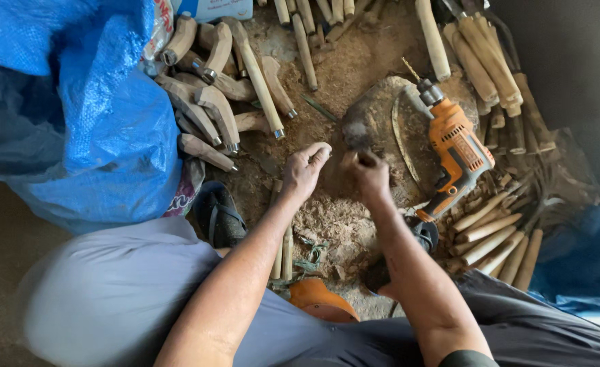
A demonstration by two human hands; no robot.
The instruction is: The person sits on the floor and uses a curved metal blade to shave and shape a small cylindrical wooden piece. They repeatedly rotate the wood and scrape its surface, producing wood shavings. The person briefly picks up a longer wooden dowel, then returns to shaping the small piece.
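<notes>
the person sits low on the ground with knees spread, so the work lies between the legs on a sawdust-covered floor [340, 217], within easy reach of both arms. the left hand [304, 170] is curled, fingers bent inward with the thumb and forefinger pinched close together near the tip, and it seems to hold something small and thin, though what it is cannot be told from here. the right hand [370, 175] is closed in a fist around a short wooden piece [349, 160], whose pale end pokes out just above the knuckles, pointing toward a blurred dark hammer head [358, 130] just beyond it. the two hands are near each other but not touching. an orange drill [455, 151] lies on its side on a worn wooden block [388, 115] just right of the right hand, bit pointing away, parked where it can be picked up. finished wooden handles [208, 119] with metal collars are heaped to the left against a blue tarp bag [75, 115], while plain wooden sticks [493, 234] lie stacked to the right, keeping raw and worked pieces apart. a dark sandal [218, 214] sits beside the left forearm.
</notes>
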